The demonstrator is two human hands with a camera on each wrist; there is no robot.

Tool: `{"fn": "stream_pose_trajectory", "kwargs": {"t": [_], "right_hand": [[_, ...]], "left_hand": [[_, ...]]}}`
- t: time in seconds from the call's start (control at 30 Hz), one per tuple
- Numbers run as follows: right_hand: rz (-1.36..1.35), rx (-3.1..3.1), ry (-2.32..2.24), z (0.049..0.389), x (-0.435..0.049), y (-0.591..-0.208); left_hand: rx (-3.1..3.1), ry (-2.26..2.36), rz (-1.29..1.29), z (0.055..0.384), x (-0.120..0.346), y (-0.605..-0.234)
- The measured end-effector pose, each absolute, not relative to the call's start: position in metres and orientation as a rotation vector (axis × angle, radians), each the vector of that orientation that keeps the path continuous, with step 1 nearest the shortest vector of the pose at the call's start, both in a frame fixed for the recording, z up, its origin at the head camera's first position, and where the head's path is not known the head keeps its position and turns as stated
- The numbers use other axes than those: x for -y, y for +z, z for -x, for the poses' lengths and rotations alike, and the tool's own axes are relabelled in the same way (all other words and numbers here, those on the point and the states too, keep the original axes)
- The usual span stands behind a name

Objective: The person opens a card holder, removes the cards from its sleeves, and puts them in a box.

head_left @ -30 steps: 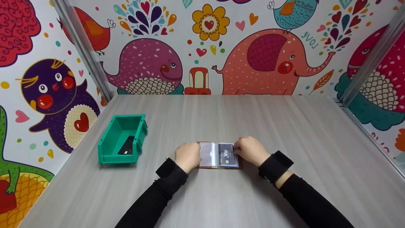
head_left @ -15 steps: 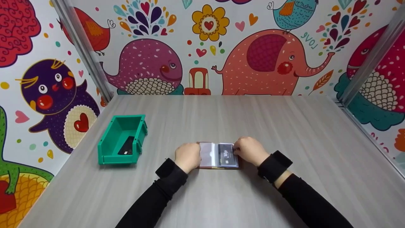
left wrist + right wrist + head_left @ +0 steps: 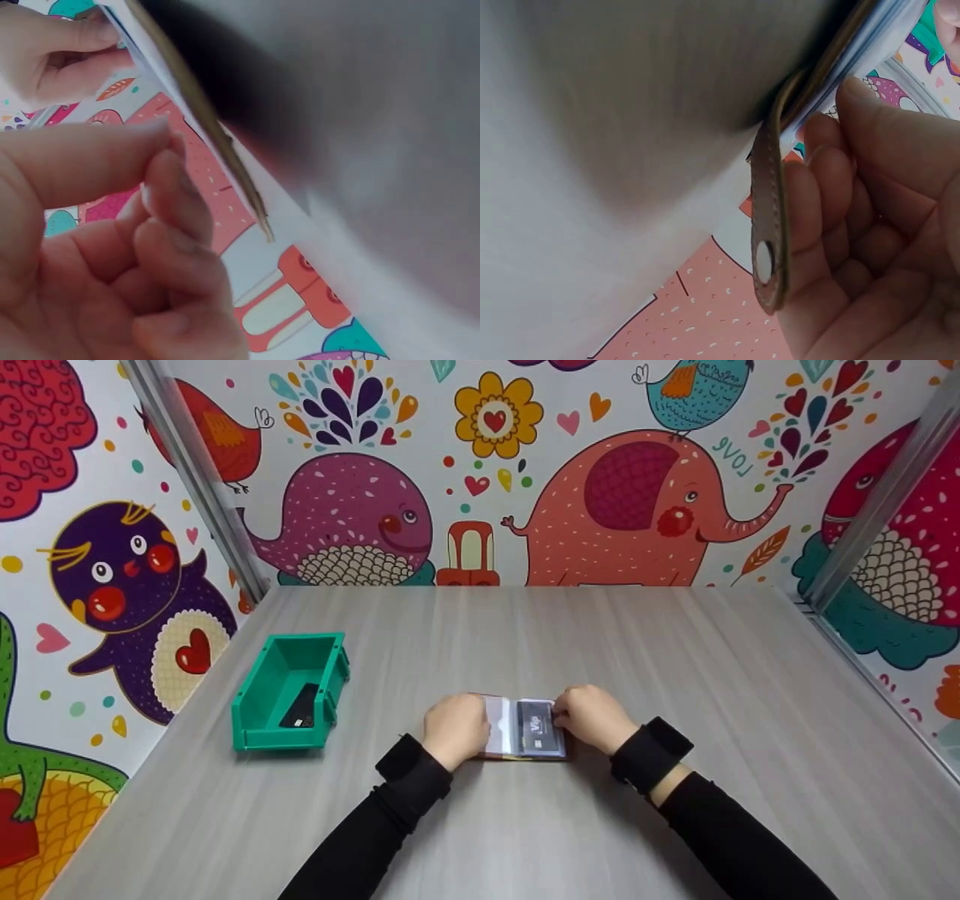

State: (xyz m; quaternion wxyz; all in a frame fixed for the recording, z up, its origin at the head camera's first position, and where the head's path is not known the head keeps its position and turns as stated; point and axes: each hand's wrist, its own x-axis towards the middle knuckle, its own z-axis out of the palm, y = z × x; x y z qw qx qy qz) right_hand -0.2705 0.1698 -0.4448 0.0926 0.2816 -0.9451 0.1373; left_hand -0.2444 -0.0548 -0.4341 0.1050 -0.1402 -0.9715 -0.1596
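In the head view, the card holder (image 3: 498,718) is seen lying spread on the table (image 3: 480,825) just below the centre of the frame, with a dark card (image 3: 535,729) marked "Vip" in its right side. Compared with half a second ago, the left hand (image 3: 456,729) is shifted a little inward, toward the right of the frame, so that more of the left page is covered; the right hand (image 3: 596,718) is kept at the holder's right edge. By this, the holder seems to be steadied from the right while its left side is worked on, and the card is left in place. At mid-left, a green bin (image 3: 281,738) is occupied by a black item (image 3: 301,706). In the left wrist view, the left fingers are curled and thumb and forefinger are brought together beside the holder's edge; whether a page is pinched cannot be told. In the right wrist view, the holder's edge is pinched between right thumb and forefinger, and a snap strap (image 3: 767,199) is seen hanging near the centre.
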Motion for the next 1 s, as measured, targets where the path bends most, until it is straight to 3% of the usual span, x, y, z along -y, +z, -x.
{"fn": "stream_pose_trajectory", "kwargs": {"t": [1.0], "right_hand": [[-0.840,2.770,0.432,0.270,-0.170,-0.446]], "left_hand": [[2.929,-0.683,0.607,0.250,0.030,-0.438]]}}
